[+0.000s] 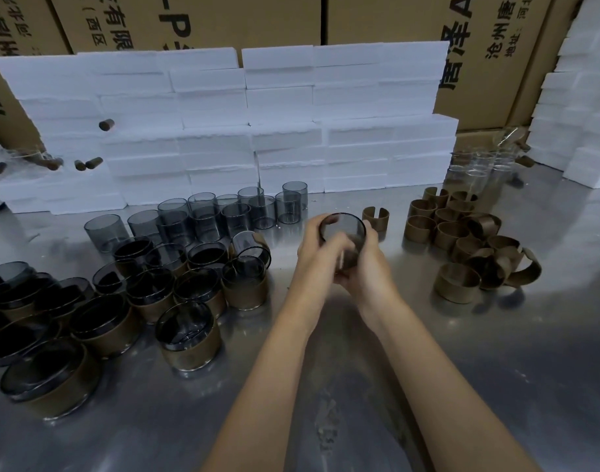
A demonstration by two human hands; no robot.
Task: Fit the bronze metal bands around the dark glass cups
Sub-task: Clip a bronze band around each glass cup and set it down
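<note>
— Dark glass cup (342,233) sits mid-tabletop, tilted, clamped between both hands: left hand (317,248) round its left side, right hand (366,264) under and right. A bronze band (349,258) seems partly on, though blur hides it.

— How will it handle?

— Probably light, slick, breakable — hold the wall, not the rim. The split band likely springs.

— Room?

— Bare tabletop (496,352) near; finished cups (189,335) left, loose bands (462,240) right, unbanded cups (223,212) far.

Banded cups (189,335) crowd left; loose bands (462,240) right; bare table (359,386) between.
</note>
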